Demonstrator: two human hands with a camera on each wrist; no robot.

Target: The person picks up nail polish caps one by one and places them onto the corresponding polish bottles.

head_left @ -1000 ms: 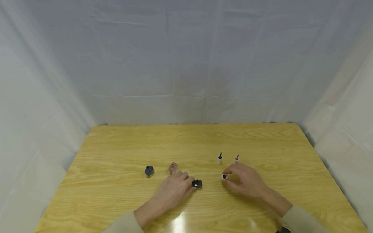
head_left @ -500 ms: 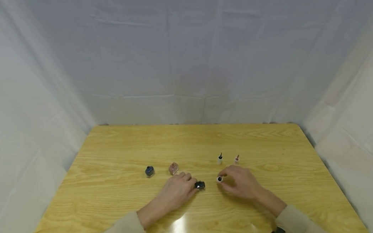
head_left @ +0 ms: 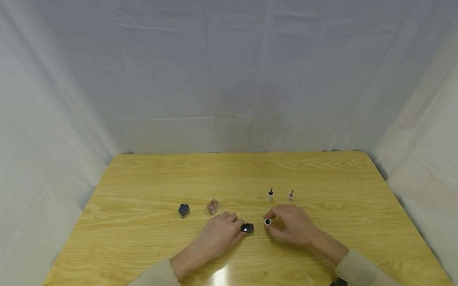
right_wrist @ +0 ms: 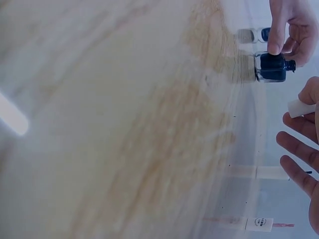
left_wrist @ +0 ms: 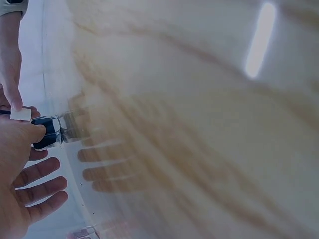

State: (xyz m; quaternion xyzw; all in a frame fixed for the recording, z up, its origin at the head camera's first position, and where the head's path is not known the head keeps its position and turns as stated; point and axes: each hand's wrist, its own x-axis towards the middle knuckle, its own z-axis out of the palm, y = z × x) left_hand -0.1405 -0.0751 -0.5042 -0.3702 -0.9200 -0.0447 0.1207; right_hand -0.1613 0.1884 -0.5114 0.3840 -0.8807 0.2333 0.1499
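Observation:
My left hand [head_left: 221, 232] pinches a dark nail polish bottle [head_left: 248, 228] between thumb and fingers. In the right wrist view this bottle [right_wrist: 272, 67] stands upright on the table, its threaded neck uncapped. Facing it, my right hand [head_left: 292, 223] holds a white nail polish cap [head_left: 267, 222] between thumb and index finger. From the left wrist, the white cap [left_wrist: 21, 115] shows its dark brush pointing up, away from the tabletop. A small gap separates cap and bottle in the head view. The other right fingers are spread loosely.
Left of my left hand stand a blue bottle [head_left: 183, 210] and a pink bottle [head_left: 213, 206], both uncapped. Beyond my right hand, a white cap with a dark brush [head_left: 270, 195] and one with a pink brush [head_left: 291, 196] stand brush-up on the wooden table [head_left: 168, 177].
My left hand has slid slightly right with the dark bottle. My right hand has come left with the white cap, narrowing the gap between them.

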